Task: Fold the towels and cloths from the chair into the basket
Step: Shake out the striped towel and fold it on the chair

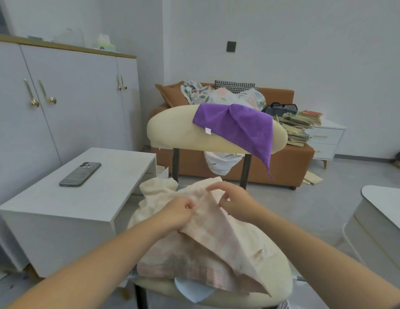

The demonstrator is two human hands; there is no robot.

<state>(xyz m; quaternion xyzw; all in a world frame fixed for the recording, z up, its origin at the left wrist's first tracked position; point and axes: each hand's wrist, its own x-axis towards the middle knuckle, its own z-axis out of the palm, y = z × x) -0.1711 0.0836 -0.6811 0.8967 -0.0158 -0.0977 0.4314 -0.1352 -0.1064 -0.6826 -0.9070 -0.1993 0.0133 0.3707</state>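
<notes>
A cream towel with a faint pink pattern (217, 246) lies heaped on the seat of a beige chair (281, 284) right in front of me. My left hand (179, 214) pinches a fold of this towel near its upper edge. My right hand (233, 202) pinches the same edge a little to the right. A purple cloth (241, 126) hangs over the chair's padded backrest (172, 128), one corner dangling down. A pale blue cloth (192, 291) peeks out from under the towel at the seat's front. No basket is in view.
A low white table (60, 197) with a phone (80, 174) stands to the left, a white cabinet (71, 97) behind it. An orange sofa (284, 166) with floral bedding and stacked papers sits beyond the chair. A white rounded table (384, 210) is at the right edge.
</notes>
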